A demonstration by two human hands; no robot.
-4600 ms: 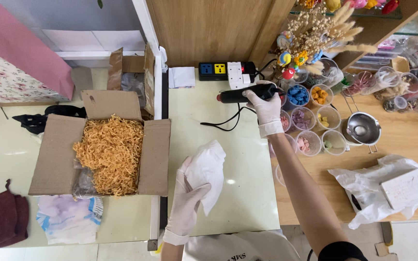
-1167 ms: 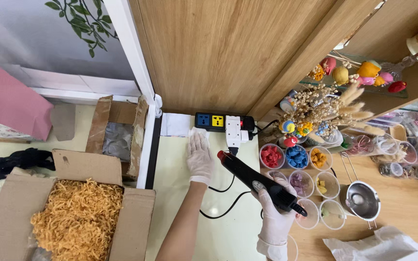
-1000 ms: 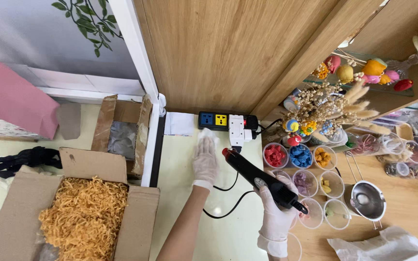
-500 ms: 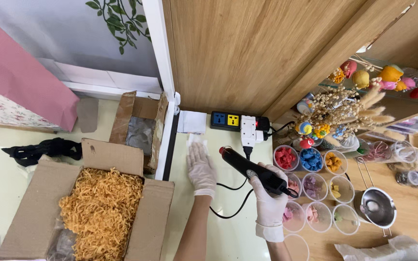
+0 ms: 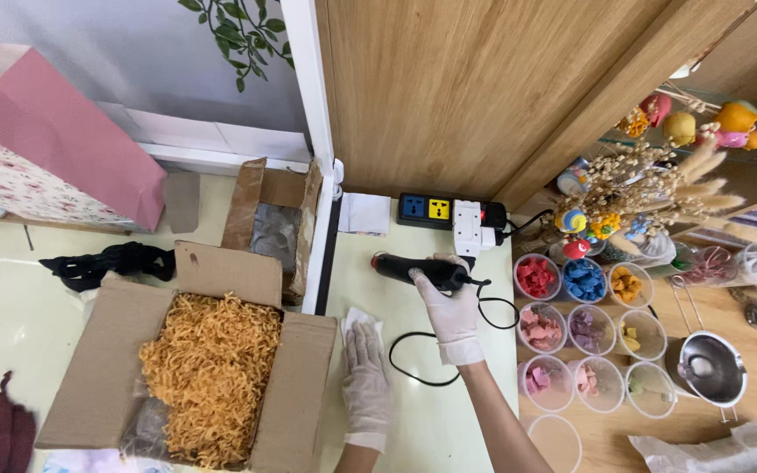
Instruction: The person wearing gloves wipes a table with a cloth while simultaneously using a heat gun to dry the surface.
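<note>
Left hand [image 5: 367, 377], in a white glove, flat and spread, palm down on a crumpled white cloth [image 5: 354, 319] lying on the pale green bench [image 5: 431, 420], just beside the open cardboard box of orange shredded paper [image 5: 212, 368]. Right hand [image 5: 450, 307], gloved too, closed round the grip of a black heat gun [image 5: 406, 266], raised above the bench, nozzle pointing left, black cord looping below. Behind, a black power strip [image 5: 449, 211] against the wooden wall. To the right, clear plastic cups of coloured wax pieces [image 5: 571, 302].
</note>
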